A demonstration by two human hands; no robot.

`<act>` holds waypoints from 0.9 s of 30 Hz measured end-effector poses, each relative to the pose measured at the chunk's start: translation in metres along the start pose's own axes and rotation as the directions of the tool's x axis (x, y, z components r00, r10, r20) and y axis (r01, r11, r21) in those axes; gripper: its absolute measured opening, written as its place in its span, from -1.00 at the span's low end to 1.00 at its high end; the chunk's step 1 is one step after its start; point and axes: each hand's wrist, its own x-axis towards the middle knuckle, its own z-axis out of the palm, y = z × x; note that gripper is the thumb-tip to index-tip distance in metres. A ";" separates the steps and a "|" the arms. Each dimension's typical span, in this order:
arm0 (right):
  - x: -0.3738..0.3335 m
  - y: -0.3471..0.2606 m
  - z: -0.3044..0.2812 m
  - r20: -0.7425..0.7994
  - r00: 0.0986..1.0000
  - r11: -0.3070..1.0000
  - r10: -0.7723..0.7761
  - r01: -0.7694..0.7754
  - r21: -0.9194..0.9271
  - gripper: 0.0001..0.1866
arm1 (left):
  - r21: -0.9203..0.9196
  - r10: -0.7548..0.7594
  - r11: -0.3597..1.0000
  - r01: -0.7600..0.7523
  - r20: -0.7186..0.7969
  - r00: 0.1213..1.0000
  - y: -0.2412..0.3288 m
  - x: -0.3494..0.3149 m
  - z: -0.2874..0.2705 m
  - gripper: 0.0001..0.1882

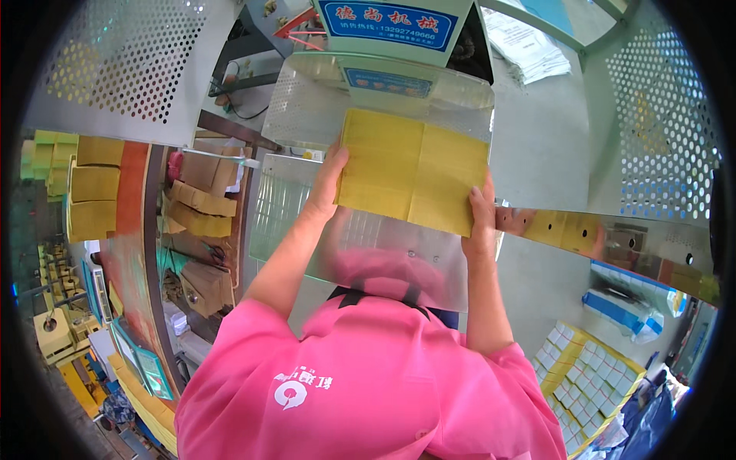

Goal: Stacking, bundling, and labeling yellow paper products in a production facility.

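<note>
A flat yellow piece of paper or thin card (414,172), with a crease down its middle, is stretched out in front of me. My left hand (328,182) grips its left edge, thumb on top. At the right edge, my right hand (482,208) holds it the same way. The fingers beneath are hidden, and I cannot tell whether it is one sheet or a stack. Below and behind it lies a shiny, reflective machine plate (383,230). A clear guard panel (307,92) stands just beyond the paper.
Perforated metal panels flank the machine, left (126,65) and right (659,115). A metal bar (606,244) with holes juts out at right. Brown and yellow paper bundles (203,203) fill a shelf at left. Lower right stands a yellow-edged box of wrapped white bundles (586,376).
</note>
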 end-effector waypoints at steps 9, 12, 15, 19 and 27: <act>0.001 0.007 -0.007 0.058 0.997 0.999 -0.048 0.048 -0.012 -0.30 | 0.010 -0.095 0.995 0.095 0.019 0.995 -0.009 -0.008 0.005 -0.32; 0.000 -0.001 -0.001 0.054 0.997 0.996 -0.054 0.050 0.073 -0.33 | 0.091 -0.080 0.992 0.083 -0.029 0.996 -0.010 -0.008 0.014 -0.37; -0.003 0.001 -0.002 -0.004 1.000 0.997 0.004 -0.004 0.074 -0.32 | 0.059 -0.096 0.994 0.097 -0.013 0.995 -0.009 -0.008 0.013 -0.46; -0.006 0.003 -0.012 -0.017 0.991 0.986 0.134 -0.132 0.101 -0.33 | 0.167 -0.147 0.975 0.144 0.005 0.989 0.002 -0.009 0.014 -0.52; -0.008 0.005 -0.010 -0.004 0.992 0.989 0.125 -0.124 0.085 -0.38 | 0.351 -0.138 0.927 0.129 0.002 0.990 0.005 -0.018 0.035 -0.48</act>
